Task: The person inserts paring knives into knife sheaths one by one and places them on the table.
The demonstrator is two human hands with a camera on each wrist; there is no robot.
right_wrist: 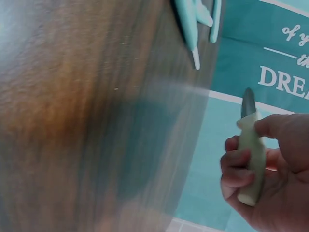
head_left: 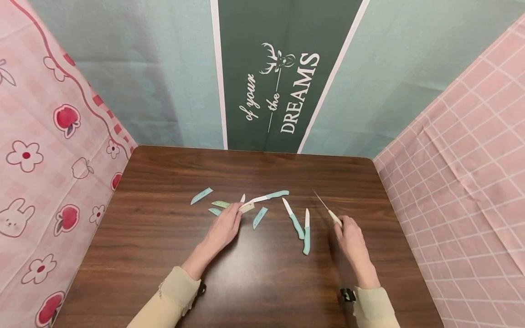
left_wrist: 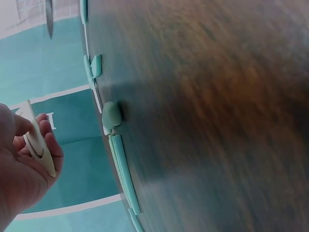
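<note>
The left hand [head_left: 223,228] pinches a cream sheath [head_left: 248,207]; the right hand [head_left: 352,236] grips a knife [head_left: 334,217]. If brought across askew, its bare blade [right_wrist: 248,103] could nick the left hand.

On my feed the tabletop [head_left: 262,282] reads as smooth wood grain, softly glossy. Knife handle [right_wrist: 249,139]: plastic-looking, smooth, low sheen. Blade [right_wrist: 248,102]: smooth, metallic-looking. Cream sheath [left_wrist: 38,140]: matt plastic, I judge. Backdrop [head_left: 123,82]: matt cloth, creased. Sleeve [head_left: 375,303]: matt cloth, wrinkled.
</note>
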